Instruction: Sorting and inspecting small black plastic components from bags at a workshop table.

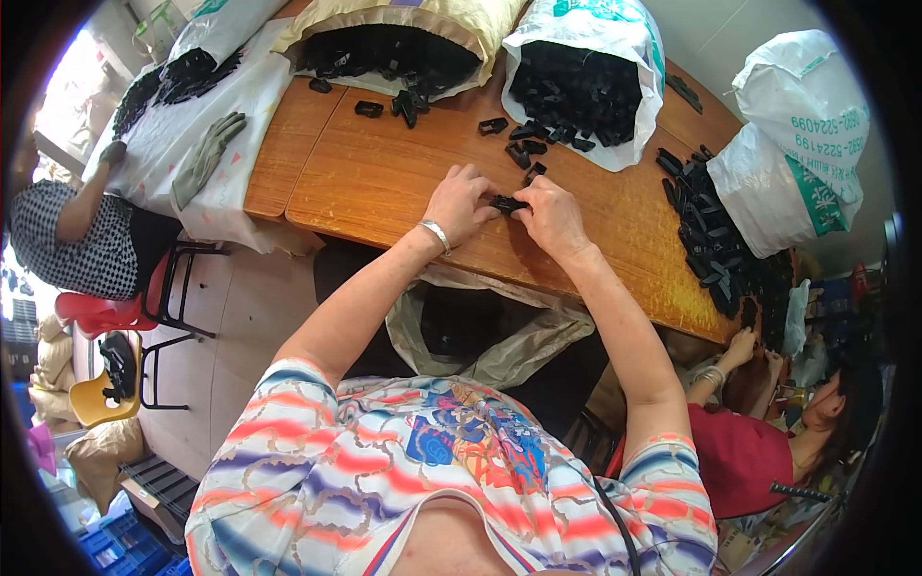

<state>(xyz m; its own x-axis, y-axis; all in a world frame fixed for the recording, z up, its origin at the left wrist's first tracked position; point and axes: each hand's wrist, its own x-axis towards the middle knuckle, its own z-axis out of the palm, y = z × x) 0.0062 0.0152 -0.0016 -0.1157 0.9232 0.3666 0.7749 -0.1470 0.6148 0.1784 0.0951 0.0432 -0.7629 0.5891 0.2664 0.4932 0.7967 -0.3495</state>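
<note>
While the left hand (461, 204) and the right hand (555, 213) meet above the near part of the wooden surface (384, 182), a small black piece (506, 204) is pinched between them, the fingers of each closed on one end of it. Work on this piece looks to be under way rather than complete, though the fingers cover too much to tell its exact state.

Plenty seems left to handle: the tan sack (471, 27) and the white sack (653, 58) at the back lie with their mouths towards the person, both well filled with black parts. A few loose parts (493, 126) lie between those mouths and the hands, one just beyond the held piece.

Below the edge of the surface, an open bag (408, 326) sits at the person's lap with something dark inside; whether that is finished work cannot be told. Along the right side, a long heap of black parts (696, 221) spreads beside a slumped white bag (768, 192); its stage is equally unclear. A co-worker's hand (740, 348) is near the heap's lower end.
</note>
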